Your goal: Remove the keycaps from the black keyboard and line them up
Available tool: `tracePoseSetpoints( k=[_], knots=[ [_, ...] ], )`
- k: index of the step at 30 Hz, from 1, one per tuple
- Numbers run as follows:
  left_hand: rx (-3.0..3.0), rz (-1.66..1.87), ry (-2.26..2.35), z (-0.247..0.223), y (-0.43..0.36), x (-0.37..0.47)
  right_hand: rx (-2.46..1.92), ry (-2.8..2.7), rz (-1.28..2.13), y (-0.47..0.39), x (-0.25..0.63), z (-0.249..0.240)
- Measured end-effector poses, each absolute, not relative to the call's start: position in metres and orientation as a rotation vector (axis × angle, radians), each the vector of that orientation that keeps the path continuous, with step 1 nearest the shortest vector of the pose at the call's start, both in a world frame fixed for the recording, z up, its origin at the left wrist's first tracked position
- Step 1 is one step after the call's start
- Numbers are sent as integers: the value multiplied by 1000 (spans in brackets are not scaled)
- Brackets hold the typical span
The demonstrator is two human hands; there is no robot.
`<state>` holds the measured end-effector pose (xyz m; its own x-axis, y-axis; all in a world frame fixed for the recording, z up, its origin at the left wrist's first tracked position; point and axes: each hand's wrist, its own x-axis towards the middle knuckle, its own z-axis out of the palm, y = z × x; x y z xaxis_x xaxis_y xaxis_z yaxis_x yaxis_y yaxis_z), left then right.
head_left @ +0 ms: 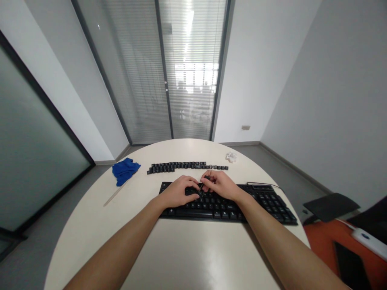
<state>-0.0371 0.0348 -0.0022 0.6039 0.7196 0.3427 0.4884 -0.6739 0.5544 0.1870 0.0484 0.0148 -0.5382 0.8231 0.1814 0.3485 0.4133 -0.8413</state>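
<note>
Soft, even light with wide-angle stretch

We see the brightest glare through the blinds (193, 48), a pale sheen on the near part of the table (193, 245), soft shadow beside the right forearm (272, 237), walls bending outward at the edges, and fine key detail smeared

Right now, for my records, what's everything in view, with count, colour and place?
Table: one, cream, centre
Keyboard: one, black, under hands
Loose keycaps: many, black, beyond keyboard
Cable: one, dark, behind keyboard
Cloth: one, blue, table's left
Stick: one, pale, by cloth
Crumpled item: one, white, table's far right
Blinds: grey, ahead
Walls: white-grey, around
Floor: grey
Seat: one, orange, lower right
Slab: one, black, over seat
Left hand, right hand: bare, at keyboard
</note>
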Motion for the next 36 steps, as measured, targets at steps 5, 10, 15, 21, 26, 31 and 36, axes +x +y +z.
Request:
tracePoseSetpoints(
  k=[5, 10, 15, 21, 26, 31, 36],
  knots=[
    [2429, 745, 949, -2, 36, -37, -960, -2101, 918, 46, 186, 16],
    [2414, 708, 918, -1, 38, -36, -963, -2127, 857, 47, 185, 17],
    [2385, 710, 831, 0, 38, -34, -926, -2191, 799, 48, 186, 17],
    [2296, 744, 906, 2, 34, -33, -907, -2157, 838, 48, 186, 15],
    [2192, 774, 910, 3, 33, -32, -944, -2139, 821, 49, 186, 14],
    [2172, 779, 890, 4, 30, -31, -1014, -2119, 835, 50, 186, 12],
    [2541, 761, 955, 5, 27, -29, -1085, -2113, 788, 51, 186, 11]
  ],
)
